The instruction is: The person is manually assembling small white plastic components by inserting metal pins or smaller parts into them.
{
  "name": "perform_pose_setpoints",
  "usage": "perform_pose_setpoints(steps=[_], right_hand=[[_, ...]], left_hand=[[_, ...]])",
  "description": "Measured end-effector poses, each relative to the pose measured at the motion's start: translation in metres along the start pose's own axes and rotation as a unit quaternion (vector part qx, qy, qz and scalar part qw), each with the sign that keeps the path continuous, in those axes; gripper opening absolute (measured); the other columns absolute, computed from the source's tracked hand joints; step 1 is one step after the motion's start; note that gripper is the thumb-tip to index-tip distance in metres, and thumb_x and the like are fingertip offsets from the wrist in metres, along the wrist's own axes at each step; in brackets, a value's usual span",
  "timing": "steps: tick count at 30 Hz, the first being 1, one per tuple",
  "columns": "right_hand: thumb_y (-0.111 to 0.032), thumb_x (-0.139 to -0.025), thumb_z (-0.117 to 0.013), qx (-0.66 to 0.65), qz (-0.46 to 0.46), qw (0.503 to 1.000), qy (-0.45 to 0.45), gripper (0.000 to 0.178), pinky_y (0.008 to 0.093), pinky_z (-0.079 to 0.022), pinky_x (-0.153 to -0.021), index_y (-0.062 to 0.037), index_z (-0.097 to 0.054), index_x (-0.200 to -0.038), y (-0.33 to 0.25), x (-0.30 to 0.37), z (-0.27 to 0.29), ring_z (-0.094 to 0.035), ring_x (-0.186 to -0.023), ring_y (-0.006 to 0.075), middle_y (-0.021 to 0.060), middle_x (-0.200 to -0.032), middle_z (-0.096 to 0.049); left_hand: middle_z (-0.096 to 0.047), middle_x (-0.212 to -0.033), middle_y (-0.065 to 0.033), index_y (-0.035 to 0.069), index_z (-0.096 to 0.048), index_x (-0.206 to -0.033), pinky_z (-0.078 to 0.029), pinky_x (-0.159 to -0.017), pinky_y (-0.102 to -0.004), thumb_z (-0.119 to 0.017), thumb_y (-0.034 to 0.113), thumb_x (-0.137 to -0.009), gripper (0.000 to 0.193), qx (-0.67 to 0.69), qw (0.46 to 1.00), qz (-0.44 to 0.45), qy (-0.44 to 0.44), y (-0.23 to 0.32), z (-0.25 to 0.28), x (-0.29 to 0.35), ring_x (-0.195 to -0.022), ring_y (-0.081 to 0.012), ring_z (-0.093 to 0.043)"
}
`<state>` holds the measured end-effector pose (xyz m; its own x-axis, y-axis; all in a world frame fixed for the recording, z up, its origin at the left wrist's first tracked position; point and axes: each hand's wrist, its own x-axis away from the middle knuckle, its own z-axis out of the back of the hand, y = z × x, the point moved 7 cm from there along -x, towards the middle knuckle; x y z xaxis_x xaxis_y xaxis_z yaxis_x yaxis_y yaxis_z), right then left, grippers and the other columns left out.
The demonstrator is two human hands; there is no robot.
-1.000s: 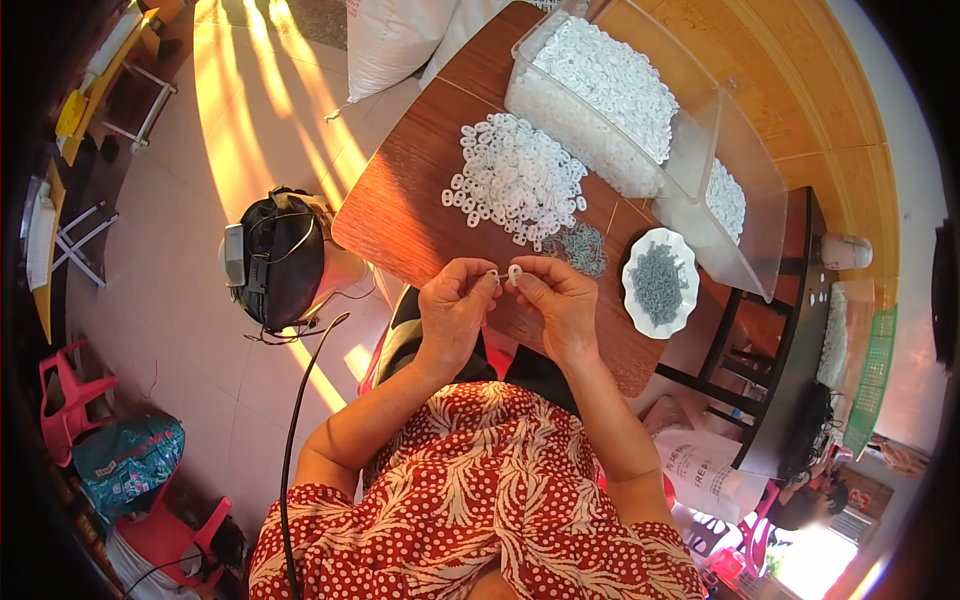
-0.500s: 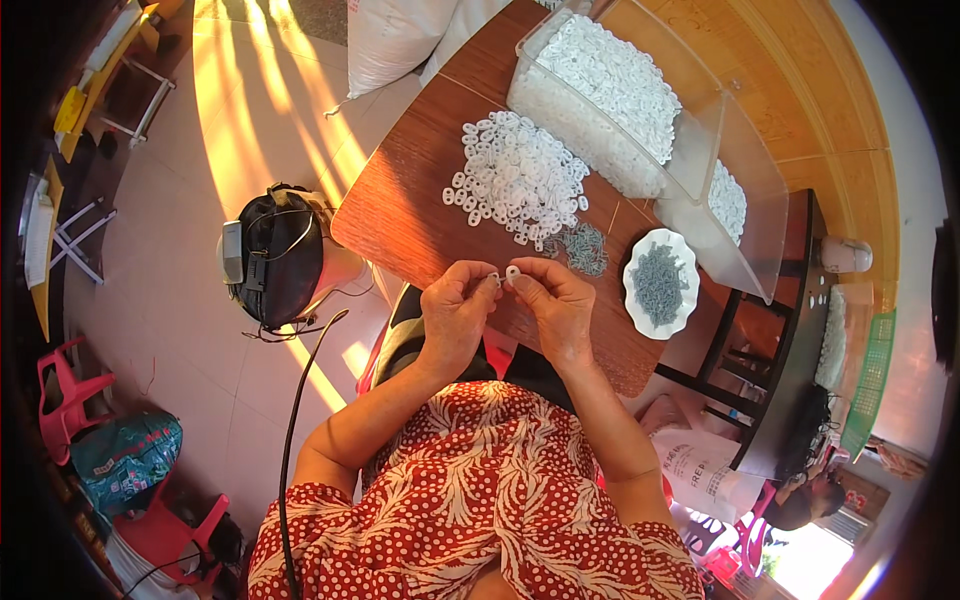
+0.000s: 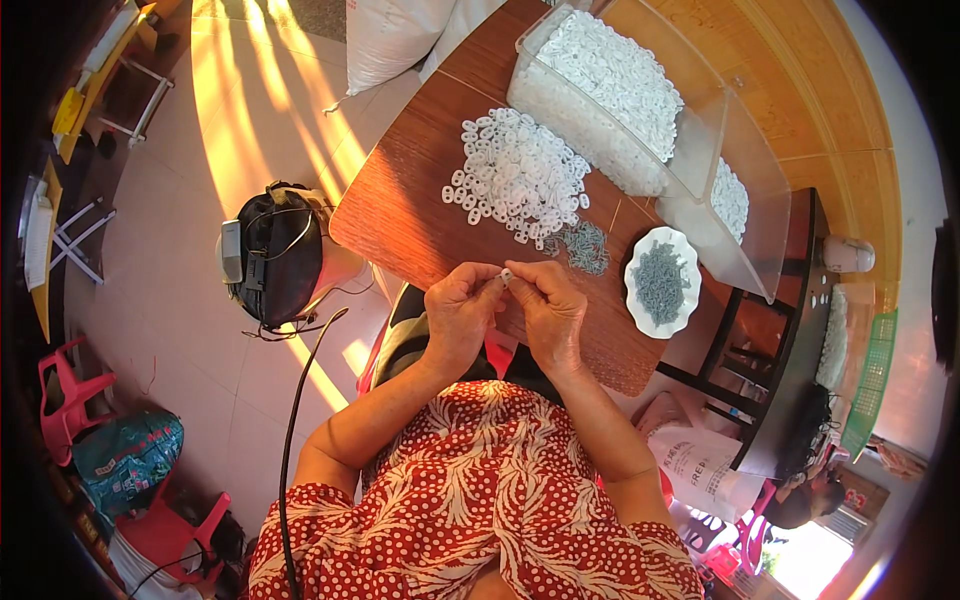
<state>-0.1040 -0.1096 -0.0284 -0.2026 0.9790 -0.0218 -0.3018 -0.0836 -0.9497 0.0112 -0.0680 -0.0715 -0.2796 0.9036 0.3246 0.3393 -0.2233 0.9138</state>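
Near the table's front edge, my left hand (image 3: 460,312) and my right hand (image 3: 552,315) meet at the fingertips, both closed in a pinch. Between them shows a small white plastic piece (image 3: 506,275) with a dark hole; whether a second small part sits against it is hidden by the fingers. Just beyond lies a heap of white oval pieces with holes (image 3: 525,170). Beside that heap is a small pile of grey-green little parts (image 3: 583,247), too small to name. More of them fill a white scalloped dish (image 3: 634,284) right of my hands.
A clear plastic bin (image 3: 690,185) with white pieces stands on the brown table (image 3: 390,200). White sacks (image 3: 395,45) stand behind it on the floor. Left of the table is a black-covered bucket (image 3: 285,250). A dark cable (image 3: 290,450) runs past my left arm.
My right hand has shifted slightly left, and the fingertips of both hands have come together. The white pieces that showed apart in each hand now appear as one spot between them.
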Motion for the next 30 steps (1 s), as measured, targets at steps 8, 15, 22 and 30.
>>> perform_pose_setpoints(steps=[8, 15, 22, 30], right_hand=[[0.004, -0.08, -0.061, -0.056, -0.079, 0.995, 0.008, 0.014, 0.0208, -0.044, -0.068, 0.0009, -0.064, -0.094, 0.017, 0.005, 0.0, -0.054, -0.077, 0.009, 0.0034, -0.084, -0.06], [0.004, -0.08, -0.06, 0.008, -0.005, 0.999, -0.037, 0.022, 0.0213, -0.045, -0.07, 0.0001, -0.062, -0.101, 0.007, 0.004, -0.001, -0.054, -0.079, 0.0091, 0.0034, -0.088, -0.058], [0.006, -0.07, -0.063, 0.156, 0.145, 0.977, -0.033, 0.032, 0.0291, -0.045, -0.072, -0.0019, -0.063, -0.102, -0.013, 0.006, -0.005, -0.055, -0.083, 0.0213, 0.0084, -0.092, -0.059], [0.002, -0.069, -0.064, 0.174, 0.171, 0.97, -0.013, 0.034, 0.035, -0.047, -0.069, -0.0014, -0.061, -0.102, -0.012, 0.008, -0.003, -0.055, -0.079, 0.0271, 0.0114, -0.089, -0.059]], left_hand=[[-0.062, -0.073, -0.0042, -0.003, -0.061, -0.097, -0.046, -0.05, -0.0196, -0.057, 0.004, -0.086, 0.013, 0.084, 0.996, 0.015, 0.01, -0.007, -0.002, -0.001, -0.059, -0.007, -0.056], [-0.062, -0.075, -0.0022, -0.002, -0.06, -0.101, -0.045, -0.05, -0.0181, -0.056, 0.005, -0.086, 0.017, 0.079, 0.996, 0.025, -0.019, -0.009, -0.002, -0.001, -0.06, -0.0053, -0.056], [-0.064, -0.08, -0.0054, -0.004, -0.06, -0.1, -0.047, -0.054, -0.0204, -0.058, 0.003, -0.084, 0.018, 0.194, 0.976, 0.095, -0.008, -0.01, -0.001, -0.003, -0.061, -0.0083, -0.058], [-0.064, -0.08, -0.0048, -0.003, -0.062, -0.096, -0.048, -0.06, -0.0207, -0.059, 0.004, -0.082, 0.015, 0.111, 0.993, 0.047, -0.011, -0.01, 0.002, -0.006, -0.066, -0.0081, -0.057]])
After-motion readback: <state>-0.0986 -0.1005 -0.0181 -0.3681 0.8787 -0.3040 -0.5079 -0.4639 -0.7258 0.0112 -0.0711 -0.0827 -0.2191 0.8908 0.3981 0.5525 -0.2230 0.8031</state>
